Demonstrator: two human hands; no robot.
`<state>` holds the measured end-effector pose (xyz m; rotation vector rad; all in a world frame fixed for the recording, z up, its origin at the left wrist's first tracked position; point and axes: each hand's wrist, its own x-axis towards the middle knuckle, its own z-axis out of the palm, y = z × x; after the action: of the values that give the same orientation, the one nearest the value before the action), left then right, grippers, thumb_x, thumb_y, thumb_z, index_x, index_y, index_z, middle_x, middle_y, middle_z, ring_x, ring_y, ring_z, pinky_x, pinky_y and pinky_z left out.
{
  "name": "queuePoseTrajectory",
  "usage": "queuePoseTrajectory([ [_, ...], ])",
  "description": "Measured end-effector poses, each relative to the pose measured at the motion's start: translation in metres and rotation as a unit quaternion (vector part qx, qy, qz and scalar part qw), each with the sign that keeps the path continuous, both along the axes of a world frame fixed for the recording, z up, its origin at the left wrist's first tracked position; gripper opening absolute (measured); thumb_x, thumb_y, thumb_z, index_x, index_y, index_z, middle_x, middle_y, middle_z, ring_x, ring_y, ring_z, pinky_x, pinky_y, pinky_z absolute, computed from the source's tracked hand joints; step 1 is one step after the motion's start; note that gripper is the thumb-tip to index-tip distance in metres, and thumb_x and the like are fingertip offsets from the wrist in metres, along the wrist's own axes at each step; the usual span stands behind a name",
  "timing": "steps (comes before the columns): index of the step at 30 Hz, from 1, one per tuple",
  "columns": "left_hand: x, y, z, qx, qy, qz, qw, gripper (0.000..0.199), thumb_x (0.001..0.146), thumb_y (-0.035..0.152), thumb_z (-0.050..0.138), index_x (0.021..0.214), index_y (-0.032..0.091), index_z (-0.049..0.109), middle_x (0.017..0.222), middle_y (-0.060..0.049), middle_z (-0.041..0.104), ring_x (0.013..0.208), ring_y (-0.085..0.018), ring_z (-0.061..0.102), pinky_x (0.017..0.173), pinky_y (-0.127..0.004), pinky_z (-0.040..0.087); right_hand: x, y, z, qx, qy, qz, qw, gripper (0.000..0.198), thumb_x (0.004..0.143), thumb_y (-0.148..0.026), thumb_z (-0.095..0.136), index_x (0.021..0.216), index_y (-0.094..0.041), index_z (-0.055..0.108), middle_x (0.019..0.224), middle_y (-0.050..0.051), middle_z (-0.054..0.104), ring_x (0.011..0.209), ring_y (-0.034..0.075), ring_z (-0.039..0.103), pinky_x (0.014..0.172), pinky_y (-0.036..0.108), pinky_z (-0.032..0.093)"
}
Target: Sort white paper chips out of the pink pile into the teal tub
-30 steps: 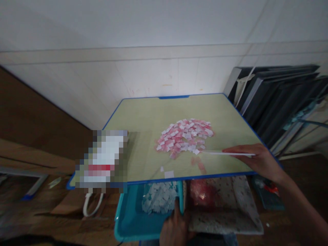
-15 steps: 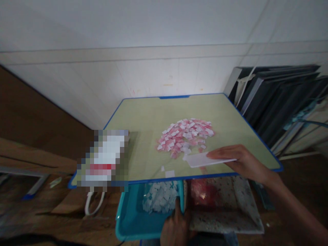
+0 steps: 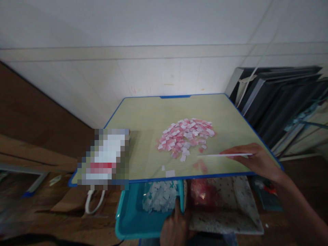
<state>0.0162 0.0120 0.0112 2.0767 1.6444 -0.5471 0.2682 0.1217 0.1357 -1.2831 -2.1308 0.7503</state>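
Observation:
My right hand [image 3: 252, 159] is shut on a thin white card [image 3: 212, 155], pinched between thumb and fingers and seen almost edge-on just above the table. Left of and beyond it lies a spread pile of small white paper pieces and pink see-through bits [image 3: 186, 135]. A few loose white pieces [image 3: 170, 173] lie near the table's front edge. Low in the view, my left hand [image 3: 174, 225] is closed at the right rim of a teal basin [image 3: 133, 225], index finger stretched along it. White pieces [image 3: 162, 196] fill part of the basin.
The pale green table [image 3: 146, 112] has a blue edge and stands against a white wall. A pixelated object [image 3: 105, 157] is at its left. Below the front edge, a speckled tray [image 3: 225, 218] holds a red see-through bag [image 3: 203, 193]. Dark panels [image 3: 284, 92] lean at the right.
My right hand has moved right with the card, which has turned from showing its flat face to nearly edge-on. My left hand stays in place.

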Motion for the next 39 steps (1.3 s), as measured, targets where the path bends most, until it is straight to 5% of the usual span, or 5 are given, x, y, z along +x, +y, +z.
queuePoseTrajectory([
  [6, -0.001, -0.001, -0.004, 0.008, -0.005, 0.005, 1.0, 0.058, 0.062, 0.041, 0.064, 0.117, 0.035, 0.047, 0.133, -0.016, 0.039, 0.085, -0.023, 0.061, 0.07, -0.033, 0.051, 0.002, -0.003, -0.006, 0.036, -0.014, -0.091, 0.995, 0.02, 0.078, -0.035, 0.054, 0.086, -0.026, 0.069, 0.084, 0.0, 0.071, 0.073, 0.02, 0.066, 0.065, 0.027, 0.052],
  [14, -0.001, 0.0, 0.002, 0.005, -0.011, 0.02, 1.0, 0.054, 0.062, 0.038, 0.065, 0.114, 0.036, 0.049, 0.132, -0.013, 0.04, 0.085, -0.022, 0.061, 0.072, -0.033, 0.05, 0.002, -0.005, -0.005, 0.052, -0.019, -0.101, 0.993, 0.018, 0.079, -0.032, 0.053, 0.087, -0.026, 0.068, 0.085, 0.0, 0.071, 0.074, 0.021, 0.066, 0.067, 0.03, 0.052],
  [39, -0.001, 0.0, -0.006, 0.004, -0.011, 0.027, 1.0, 0.061, 0.059, 0.042, 0.066, 0.117, 0.038, 0.046, 0.137, -0.014, 0.032, 0.083, -0.025, 0.062, 0.07, -0.036, 0.051, -0.017, 0.016, 0.001, 0.1, -0.043, -0.019, 0.994, 0.019, 0.08, -0.02, 0.05, 0.088, -0.022, 0.067, 0.084, 0.001, 0.071, 0.076, 0.016, 0.066, 0.067, 0.024, 0.05],
])
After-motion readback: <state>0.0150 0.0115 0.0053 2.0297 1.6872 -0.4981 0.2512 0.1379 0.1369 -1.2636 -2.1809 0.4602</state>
